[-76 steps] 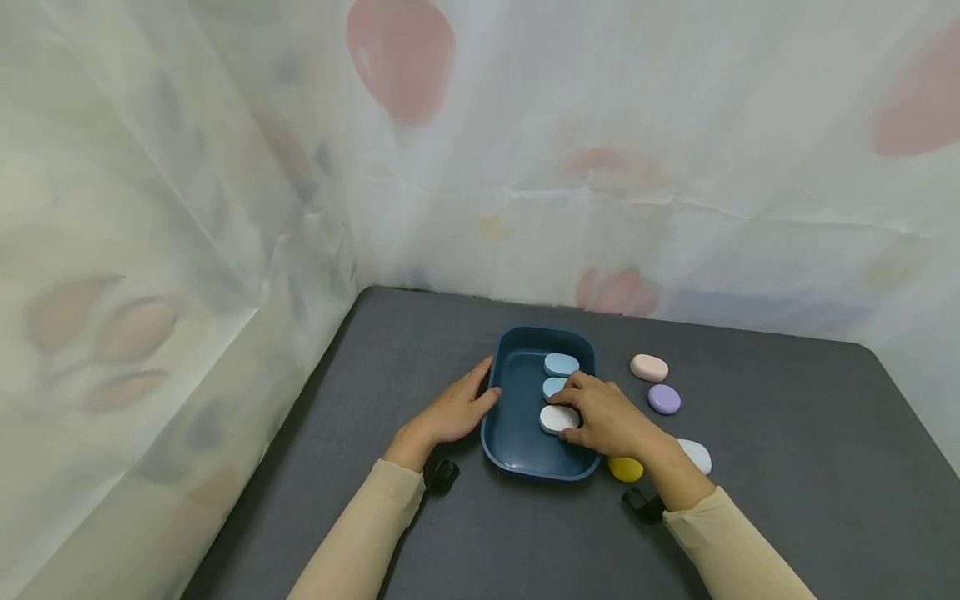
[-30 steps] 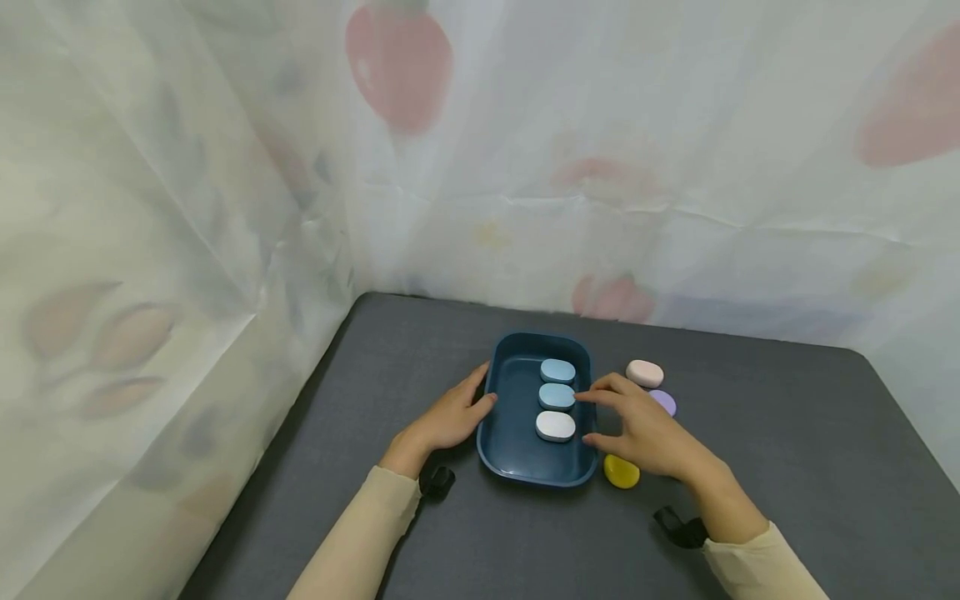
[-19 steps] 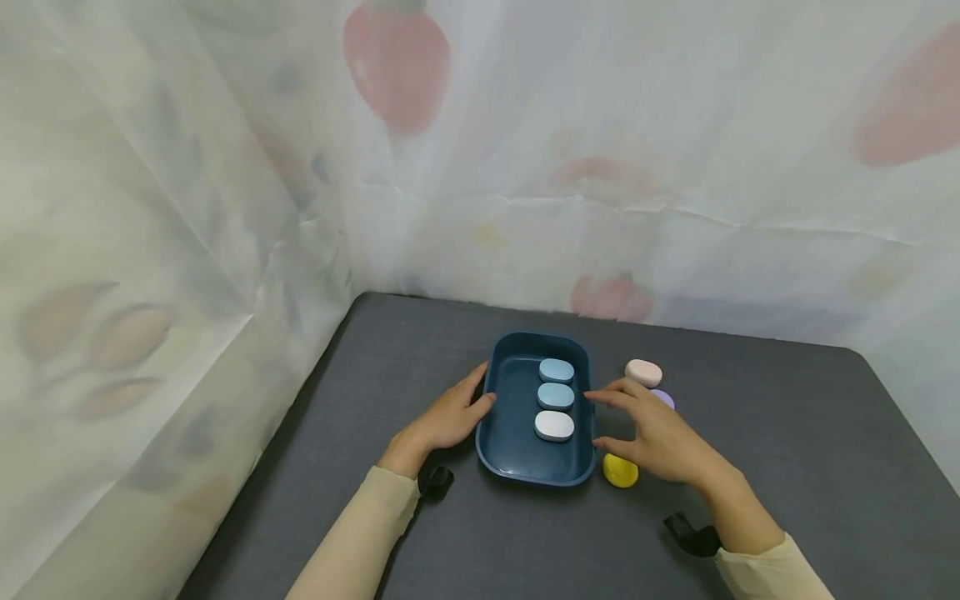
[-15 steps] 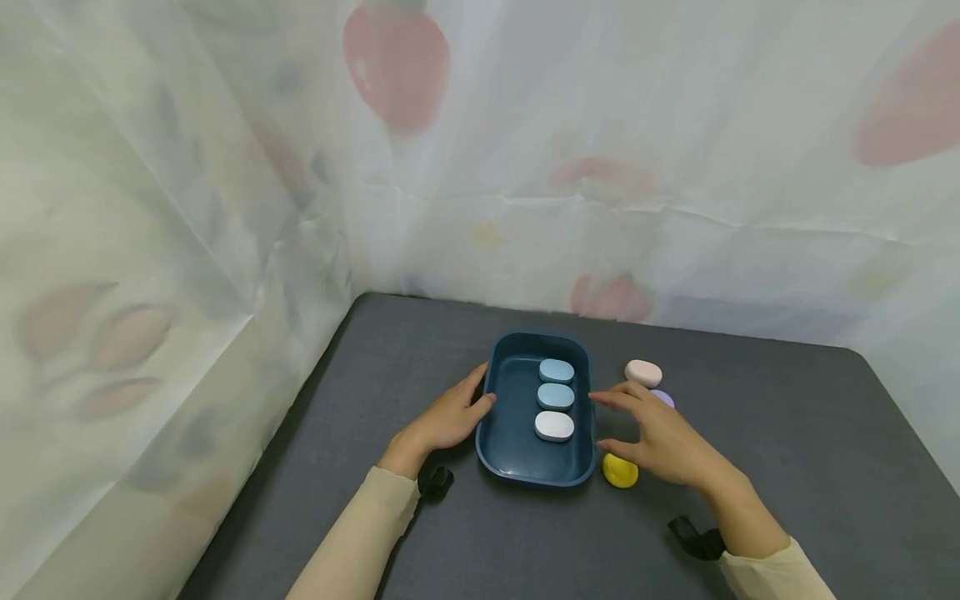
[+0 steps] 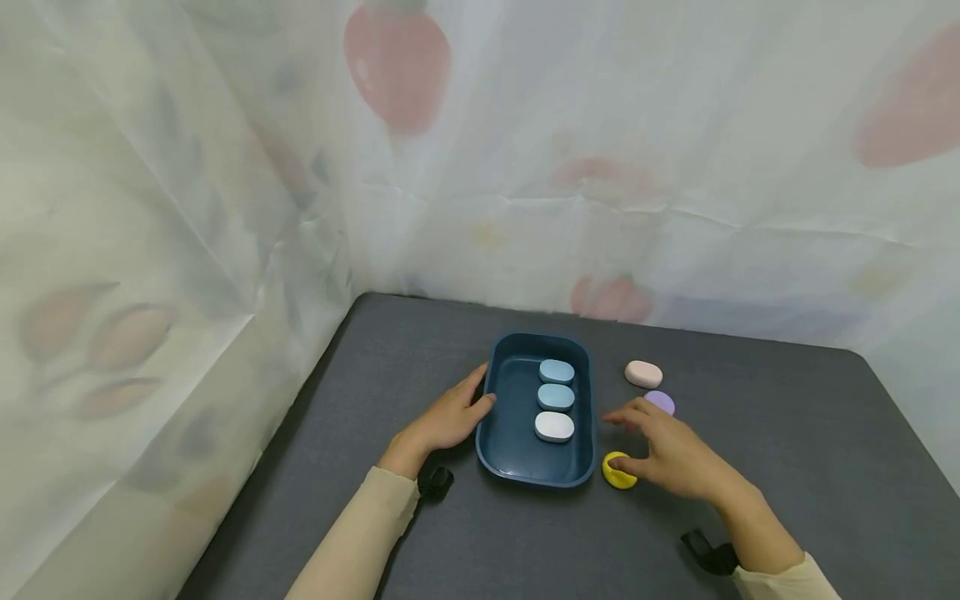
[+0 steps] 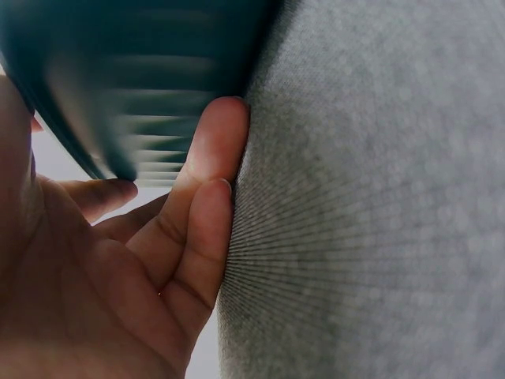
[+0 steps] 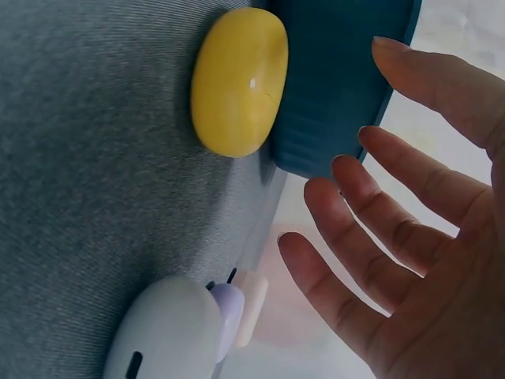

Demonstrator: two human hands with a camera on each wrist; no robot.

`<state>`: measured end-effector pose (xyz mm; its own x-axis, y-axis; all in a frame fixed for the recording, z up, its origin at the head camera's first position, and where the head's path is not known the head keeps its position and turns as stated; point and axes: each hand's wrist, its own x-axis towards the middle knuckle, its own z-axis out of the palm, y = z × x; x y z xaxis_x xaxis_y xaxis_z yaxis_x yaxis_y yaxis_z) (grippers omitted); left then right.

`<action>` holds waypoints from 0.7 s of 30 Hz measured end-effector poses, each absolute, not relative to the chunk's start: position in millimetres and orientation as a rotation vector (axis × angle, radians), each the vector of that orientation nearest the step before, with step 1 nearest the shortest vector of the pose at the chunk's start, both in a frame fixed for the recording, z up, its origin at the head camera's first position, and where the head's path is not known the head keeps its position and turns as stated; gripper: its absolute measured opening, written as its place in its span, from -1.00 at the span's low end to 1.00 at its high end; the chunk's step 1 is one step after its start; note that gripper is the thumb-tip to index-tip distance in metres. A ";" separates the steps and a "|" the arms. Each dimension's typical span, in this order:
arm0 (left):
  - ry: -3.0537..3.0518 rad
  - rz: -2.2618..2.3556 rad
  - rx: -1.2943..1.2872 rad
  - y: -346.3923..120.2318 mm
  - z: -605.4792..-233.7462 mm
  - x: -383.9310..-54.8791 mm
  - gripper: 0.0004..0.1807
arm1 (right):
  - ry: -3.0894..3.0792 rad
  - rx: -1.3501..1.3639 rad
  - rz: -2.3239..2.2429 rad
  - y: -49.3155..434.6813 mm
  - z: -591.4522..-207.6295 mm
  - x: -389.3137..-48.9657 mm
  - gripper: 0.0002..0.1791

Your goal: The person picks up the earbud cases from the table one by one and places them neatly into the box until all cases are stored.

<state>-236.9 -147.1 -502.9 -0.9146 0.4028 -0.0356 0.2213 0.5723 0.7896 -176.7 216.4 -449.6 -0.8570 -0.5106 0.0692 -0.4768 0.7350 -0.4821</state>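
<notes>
My left hand (image 5: 441, 419) rests against the left side of a dark blue tray (image 5: 498, 460), fingers along the outer wall and thumb at the rim; in the left wrist view the fingertips touch wall and tabletop. Inside the tray, two light blue oval pieces (image 5: 556, 397) and a white one (image 5: 554, 427) lie in a column. Right of the tray, my right hand (image 5: 671, 450) hovers with fingers spread and nothing held. Its thumb is over a glossy yellow rounded piece (image 7: 240, 82), which the right wrist view shows apart from the hand, beside the tray.
Past the right hand, a pale pink oval piece (image 5: 643, 374) and a purple round piece (image 5: 659, 403) lie on the grey table (image 5: 795, 433). A whitish rounded piece with a dark slot (image 7: 167, 332) shows near them. A patterned curtain (image 5: 525, 167) hangs behind.
My right hand has let go of the white oval piece in the tray. It has drawn out rightward and nearer to me, over the yellow piece. The left hand stays against the tray.
</notes>
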 end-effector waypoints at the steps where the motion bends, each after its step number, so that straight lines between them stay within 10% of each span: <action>1: 2.594 1.255 0.520 -147.1 -502.7 -236.7 -0.28 | 2.854 -0.816 -0.768 216.5 -450.4 -176.5 -0.43; 21: 2.593 1.253 0.525 -147.1 -504.2 -237.6 -0.28 | 2.816 -0.828 -0.634 217.8 -464.4 -172.9 -0.45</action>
<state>-237.6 -147.1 -504.2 -0.9135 0.4052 -0.0366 0.2232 0.5744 0.7876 -172.9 217.8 -464.4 -0.8391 -0.5438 -0.0135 -0.4856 0.7600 -0.4319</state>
